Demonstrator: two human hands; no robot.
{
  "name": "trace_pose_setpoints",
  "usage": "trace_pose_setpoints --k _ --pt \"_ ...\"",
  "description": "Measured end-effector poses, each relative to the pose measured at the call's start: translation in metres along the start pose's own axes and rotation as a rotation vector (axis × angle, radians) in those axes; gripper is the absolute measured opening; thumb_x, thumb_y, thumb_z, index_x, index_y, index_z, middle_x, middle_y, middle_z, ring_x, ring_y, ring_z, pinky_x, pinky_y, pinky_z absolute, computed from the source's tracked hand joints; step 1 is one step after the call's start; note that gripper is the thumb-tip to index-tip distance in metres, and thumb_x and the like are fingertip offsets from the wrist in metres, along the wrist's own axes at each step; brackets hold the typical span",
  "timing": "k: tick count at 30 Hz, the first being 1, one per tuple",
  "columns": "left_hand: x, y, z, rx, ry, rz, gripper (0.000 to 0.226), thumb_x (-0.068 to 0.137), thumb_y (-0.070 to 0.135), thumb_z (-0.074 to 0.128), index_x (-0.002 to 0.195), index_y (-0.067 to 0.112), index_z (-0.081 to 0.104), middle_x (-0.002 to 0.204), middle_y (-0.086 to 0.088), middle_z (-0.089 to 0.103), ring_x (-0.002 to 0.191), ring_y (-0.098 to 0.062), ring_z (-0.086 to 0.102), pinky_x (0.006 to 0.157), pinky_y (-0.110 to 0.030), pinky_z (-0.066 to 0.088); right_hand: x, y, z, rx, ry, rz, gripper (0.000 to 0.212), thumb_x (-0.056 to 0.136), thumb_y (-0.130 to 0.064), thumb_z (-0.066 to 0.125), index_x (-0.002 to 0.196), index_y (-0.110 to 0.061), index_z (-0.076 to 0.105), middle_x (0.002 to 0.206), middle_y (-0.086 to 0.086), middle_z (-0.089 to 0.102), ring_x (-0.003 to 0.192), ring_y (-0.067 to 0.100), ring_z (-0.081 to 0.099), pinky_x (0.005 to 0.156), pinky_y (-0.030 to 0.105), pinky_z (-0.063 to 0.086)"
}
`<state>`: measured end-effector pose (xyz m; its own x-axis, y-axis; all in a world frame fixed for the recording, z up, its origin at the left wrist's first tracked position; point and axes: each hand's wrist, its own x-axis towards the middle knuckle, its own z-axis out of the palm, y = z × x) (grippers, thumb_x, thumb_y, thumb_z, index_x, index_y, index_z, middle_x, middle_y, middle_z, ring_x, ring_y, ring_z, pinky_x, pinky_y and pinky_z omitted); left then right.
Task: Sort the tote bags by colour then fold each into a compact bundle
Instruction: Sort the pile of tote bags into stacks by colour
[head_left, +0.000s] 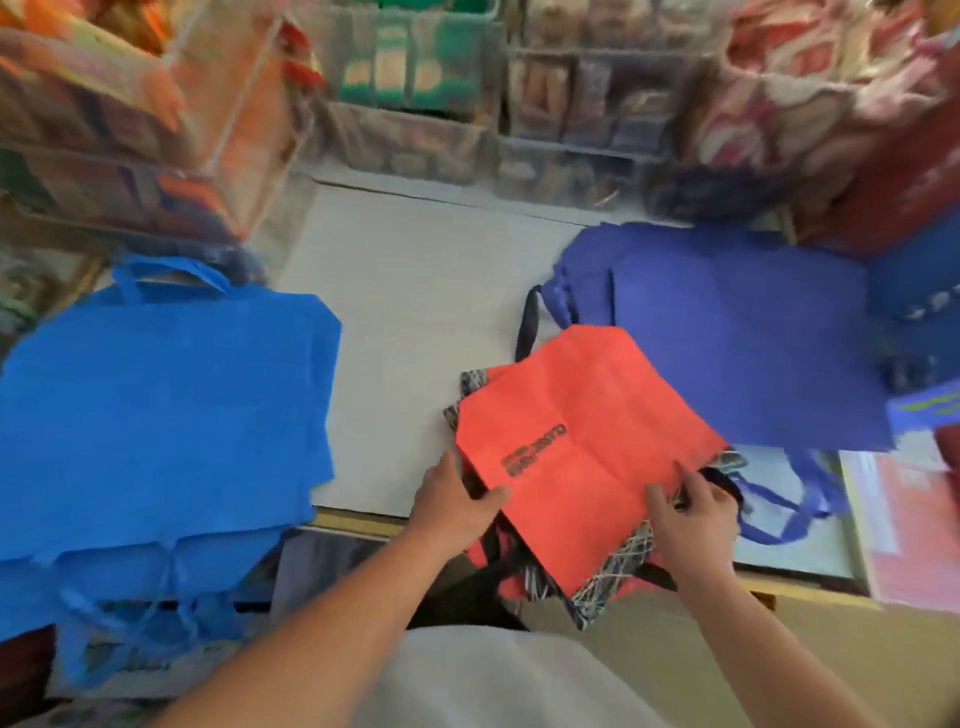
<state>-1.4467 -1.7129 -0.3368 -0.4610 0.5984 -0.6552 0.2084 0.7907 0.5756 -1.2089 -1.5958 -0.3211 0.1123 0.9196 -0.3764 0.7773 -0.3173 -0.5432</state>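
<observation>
Orange non-woven fabric identifies the item in hand: one orange tote bag (587, 441) lies at the near centre of the bench (415, 312), on top of a patterned bag (613, 566), with its black handles hanging over the near bench edge.

1. Grip state. The left grip (457, 499) grasps the bag's left edge, thumb on the upper face. The right grip (685, 514) pinches at the right edge with curled fingers; whether it also catches the patterned layer below cannot be told.
2. Orientation. The bag lies diagonal to the bench edge. One corner points away toward the dark blue stack (727, 332); the printed lettering runs along the same diagonal.
3. Destinations. The light blue stack (156, 405) lies well to the left and the dark blue stack just beyond on the right, partly under the orange corner. Neither matches in colour.
4. Governing relation. The bare bench area lies forward and left of the bag, on the left grip's side. A placement there probably leads with the left grip, while the right grip separates orange from patterned fabric.
</observation>
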Motion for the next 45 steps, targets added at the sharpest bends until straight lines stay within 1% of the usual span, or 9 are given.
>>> trace_pose_setpoints --k 5,17,22,27,30,33,36,39,45 --pt "0.004 0.007 0.042 -0.161 0.122 -0.081 0.058 0.073 0.053 0.083 0.118 0.028 0.057 0.116 0.003 0.065 0.110 -0.022 0.065 0.095 -0.041 0.055 0.053 0.059 -0.035 -0.124 -0.087 0.216 0.084 0.078 -0.070 0.064 0.153 -0.049 0.034 0.159 0.026 0.029 0.149 0.038 0.028 0.122 0.049 0.028" --pt "0.009 0.027 0.083 -0.794 0.195 -0.365 0.053 0.068 0.008 0.093 0.112 0.017 0.064 0.102 -0.006 0.076 0.091 -0.027 0.073 0.081 -0.043 0.061 0.087 0.065 -0.030 0.029 -0.294 0.063 0.076 0.079 -0.062 0.076 0.146 -0.050 0.044 0.133 -0.004 0.041 0.116 0.020 0.056 0.108 0.045 0.047" --pt "-0.001 0.042 0.061 -0.792 0.247 -0.252 0.044 0.079 -0.004 0.079 0.111 0.021 0.064 0.101 -0.005 0.075 0.091 -0.025 0.073 0.076 -0.037 0.059 0.087 0.071 -0.042 -0.059 -0.171 -0.069 0.060 0.091 -0.061 0.062 0.147 -0.042 0.047 0.139 -0.003 0.034 0.111 0.019 0.051 0.113 0.045 0.039" --pt "-0.018 0.031 -0.006 -0.695 0.378 -0.134 0.034 0.088 0.004 0.075 0.111 0.026 0.063 0.102 0.001 0.074 0.092 -0.019 0.071 0.078 -0.035 0.057 0.091 0.063 -0.049 -0.206 -0.079 0.015 0.031 0.104 -0.030 0.037 0.133 -0.024 0.046 0.137 0.011 0.050 0.113 0.038 0.052 0.094 0.043 0.045" --pt "-0.022 0.018 -0.045 -0.627 0.451 -0.082 0.030 0.091 0.007 0.073 0.109 0.027 0.060 0.102 0.003 0.071 0.093 -0.018 0.068 0.079 -0.034 0.054 0.090 0.026 -0.045 -0.409 -0.087 -0.062 0.046 0.102 -0.050 0.031 0.089 -0.018 0.061 0.096 0.007 0.064 0.082 0.033 0.060 0.080 0.041 0.050" --pt "-0.016 0.009 -0.060 -0.555 0.424 -0.106 0.029 0.093 0.011 0.073 0.114 0.024 0.059 0.104 0.002 0.070 0.093 -0.018 0.067 0.080 -0.035 0.054 0.083 -0.015 -0.029 -0.449 0.046 -0.310 0.038 0.101 -0.053 0.037 0.094 -0.026 0.062 0.102 -0.003 0.056 0.075 0.032 0.062 0.069 0.035 0.045" --pt "-0.008 0.006 -0.060 -0.506 0.384 -0.162 0.025 0.089 0.023 0.074 0.106 0.036 0.061 0.104 0.003 0.071 0.100 -0.025 0.066 0.091 -0.048 0.056 0.090 -0.032 -0.007 -0.445 0.021 -0.449 0.033 0.102 -0.048 0.044 0.121 -0.028 0.063 0.125 -0.001 0.052 0.102 0.031 0.060 0.075 0.039 0.047" --pt "0.001 0.001 -0.058 -0.488 0.388 -0.169 0.022 0.092 0.021 0.072 0.106 0.033 0.060 0.104 0.002 0.070 0.099 -0.025 0.066 0.091 -0.047 0.056 0.118 -0.023 0.016 -0.513 -0.234 -0.445 0.055 0.102 -0.053 0.042 0.151 -0.028 0.046 0.160 0.001 0.038 0.145 0.030 0.035 0.113 0.047 0.039" --pt "0.018 -0.001 -0.059 -0.456 0.425 -0.133 0.015 0.097 0.012 0.066 0.107 0.022 0.061 0.101 0.001 0.069 0.094 -0.023 0.067 0.086 -0.040 0.055 0.156 -0.008 0.036 -0.500 -0.177 -0.377 0.061 0.104 -0.053 0.030 0.156 -0.021 0.033 0.169 -0.002 0.020 0.154 0.032 0.014 0.119 0.053 0.023"
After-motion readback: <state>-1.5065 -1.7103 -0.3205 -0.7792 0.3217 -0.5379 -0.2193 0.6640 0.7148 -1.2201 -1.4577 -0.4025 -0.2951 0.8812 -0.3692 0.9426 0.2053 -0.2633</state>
